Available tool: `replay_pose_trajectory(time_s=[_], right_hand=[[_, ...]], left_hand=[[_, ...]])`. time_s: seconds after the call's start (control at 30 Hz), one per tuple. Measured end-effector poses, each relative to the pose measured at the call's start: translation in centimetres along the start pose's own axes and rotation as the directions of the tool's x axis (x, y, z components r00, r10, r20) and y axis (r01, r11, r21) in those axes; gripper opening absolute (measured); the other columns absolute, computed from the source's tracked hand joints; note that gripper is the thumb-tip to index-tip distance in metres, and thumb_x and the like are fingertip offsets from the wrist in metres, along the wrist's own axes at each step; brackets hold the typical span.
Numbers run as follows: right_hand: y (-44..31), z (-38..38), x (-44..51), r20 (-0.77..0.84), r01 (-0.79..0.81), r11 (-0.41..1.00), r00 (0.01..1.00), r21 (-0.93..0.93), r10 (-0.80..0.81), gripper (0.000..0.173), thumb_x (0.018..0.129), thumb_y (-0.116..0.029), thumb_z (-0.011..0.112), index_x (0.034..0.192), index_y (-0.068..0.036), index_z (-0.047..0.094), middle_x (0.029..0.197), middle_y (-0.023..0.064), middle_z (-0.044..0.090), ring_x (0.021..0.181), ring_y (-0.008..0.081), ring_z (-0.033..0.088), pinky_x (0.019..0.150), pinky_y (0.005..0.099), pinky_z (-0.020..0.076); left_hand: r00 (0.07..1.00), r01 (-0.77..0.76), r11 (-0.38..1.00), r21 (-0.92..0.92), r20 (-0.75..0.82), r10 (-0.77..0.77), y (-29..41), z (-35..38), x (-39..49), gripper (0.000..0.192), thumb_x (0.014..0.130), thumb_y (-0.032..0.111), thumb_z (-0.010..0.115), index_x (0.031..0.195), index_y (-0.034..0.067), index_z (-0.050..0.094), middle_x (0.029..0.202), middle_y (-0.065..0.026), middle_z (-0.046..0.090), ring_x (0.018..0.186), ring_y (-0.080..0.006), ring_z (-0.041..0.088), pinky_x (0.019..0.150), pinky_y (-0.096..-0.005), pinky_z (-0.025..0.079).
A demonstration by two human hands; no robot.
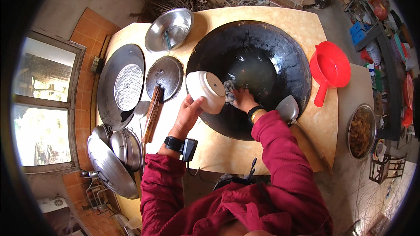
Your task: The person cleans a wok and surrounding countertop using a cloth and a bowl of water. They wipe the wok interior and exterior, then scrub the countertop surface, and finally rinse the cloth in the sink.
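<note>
My left hand [188, 113] grips a white ceramic bowl [200, 93] by its rim. The bowl is tilted on its side, its foot facing right, above the left edge of a large black wok [216, 52] set into the stove top. Murky water [254, 68] stands in the wok. My right hand [243, 100] holds a grey cloth [230, 93] just right of the bowl, over the wok. Whether the cloth touches the bowl is hard to tell. A metal wok spatula [288, 109] rests on the wok's near right rim, its handle across the counter.
A red plastic ladle [330, 65] sits at the counter's right edge. To the left are a steel basin [169, 31], a round dark lid [164, 77], a bamboo brush [153, 114], a second wok [110, 105] and several metal lids [111, 167]. A bowl of food [361, 134] stands far right.
</note>
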State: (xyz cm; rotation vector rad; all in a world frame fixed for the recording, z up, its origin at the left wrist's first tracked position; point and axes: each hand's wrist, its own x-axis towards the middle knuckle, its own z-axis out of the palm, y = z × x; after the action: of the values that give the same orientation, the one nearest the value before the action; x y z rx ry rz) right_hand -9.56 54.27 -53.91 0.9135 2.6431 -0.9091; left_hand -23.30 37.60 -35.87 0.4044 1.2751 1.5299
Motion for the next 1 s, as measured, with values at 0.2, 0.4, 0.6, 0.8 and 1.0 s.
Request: replay_pose_trajectory(time_s=[0.2, 0.4, 0.6, 0.8, 1.0], right_hand=[[1.6, -5.6, -2.6, -0.052, 0.029, 0.578, 0.998, 0.815, 0.023, 0.035, 0.080, -0.023, 0.053, 0.106, 0.000, 0.057, 0.093, 0.0147, 0.063, 0.089, 0.0242, 0.060, 0.080, 0.0318, 0.0451], [-3.9, -10.4, -7.1, -0.644, 0.696, 0.584, 0.681, 0.419, -0.349, 0.035, 0.075, -0.014, 0.062, 0.106, 0.001, 0.054, 0.119, 0.0169, 0.048, 0.111, 0.0312, 0.045, 0.095, 0.0358, 0.0366], [-6.8, -11.3, -6.8, -0.748, 0.595, 0.787, 0.596, 0.164, -0.294, 0.039, 0.074, -0.016, 0.063, 0.108, -0.004, 0.051, 0.116, 0.0186, 0.048, 0.106, 0.0390, 0.045, 0.093, 0.0418, 0.0379], [-3.8, -11.9, -4.2, -0.557, 0.381, 0.808, 0.827, 0.450, -0.080, 0.030, 0.080, -0.021, 0.056, 0.103, -0.002, 0.051, 0.095, 0.0253, 0.057, 0.092, 0.0420, 0.054, 0.081, 0.0445, 0.0443], [-1.3, -10.2, -5.0, -0.378, 0.241, 0.780, 0.926, 0.578, -0.006, 0.037, 0.086, -0.024, 0.048, 0.115, 0.001, 0.048, 0.109, 0.0244, 0.054, 0.102, 0.0399, 0.051, 0.088, 0.0433, 0.0413]], left_hand=[[1.000, 0.006, 0.999, 0.046, -0.014, -0.006, -0.5, 0.2, 1.4, 0.030, 0.088, 0.011, 0.055, 0.117, 0.004, 0.049, 0.107, -0.0061, 0.060, 0.099, -0.0176, 0.057, 0.086, -0.0355, 0.047], [0.998, 0.037, 0.988, 0.149, 0.039, -0.043, -1.9, 2.9, 3.8, 0.027, 0.090, 0.012, 0.053, 0.115, 0.005, 0.050, 0.105, -0.0058, 0.060, 0.094, -0.0166, 0.059, 0.084, -0.0337, 0.049], [0.973, 0.041, 0.942, 0.333, 0.200, -0.113, -1.8, 5.1, 3.3, 0.028, 0.089, 0.011, 0.054, 0.115, 0.004, 0.050, 0.104, -0.0034, 0.059, 0.094, -0.0139, 0.058, 0.081, -0.0308, 0.049], [0.937, 0.035, 0.883, 0.468, 0.293, -0.192, -1.9, 6.3, 2.2, 0.034, 0.086, 0.016, 0.059, 0.116, 0.001, 0.050, 0.102, -0.0030, 0.059, 0.090, -0.0110, 0.056, 0.081, -0.0282, 0.046], [0.920, 0.101, 0.887, 0.450, 0.298, -0.255, -2.1, 6.8, 0.6, 0.034, 0.086, 0.014, 0.058, 0.114, -0.004, 0.050, 0.100, -0.0051, 0.059, 0.089, -0.0104, 0.054, 0.081, -0.0251, 0.044]])
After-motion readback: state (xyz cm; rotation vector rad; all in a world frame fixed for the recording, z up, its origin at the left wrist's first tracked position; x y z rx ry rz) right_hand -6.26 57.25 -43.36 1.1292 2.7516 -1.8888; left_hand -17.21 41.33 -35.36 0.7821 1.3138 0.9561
